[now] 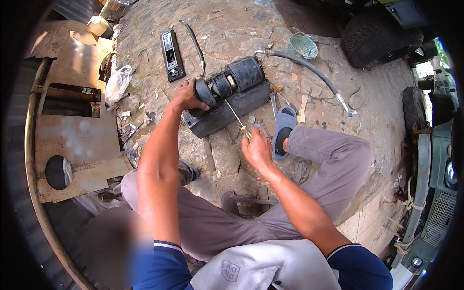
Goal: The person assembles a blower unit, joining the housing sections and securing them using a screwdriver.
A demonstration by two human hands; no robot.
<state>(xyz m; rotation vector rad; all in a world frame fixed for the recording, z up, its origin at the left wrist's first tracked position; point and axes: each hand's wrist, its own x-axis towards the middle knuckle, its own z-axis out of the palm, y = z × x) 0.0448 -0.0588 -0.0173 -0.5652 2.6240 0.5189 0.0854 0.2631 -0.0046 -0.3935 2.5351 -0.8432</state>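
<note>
The left hand, half-open, clasps the left end of one elongated black plastic housing with rounded drums, centrally on the ground, apparently steadying it. The right hand, curled closed, holds one yellow-handled metal screwdriver, angled leftward seemingly to reach the housing. Farther off: one narrow black panel, two black rubber hoses.

1 green basket sits near 1 black tire, 1 white bag farther left.
</note>
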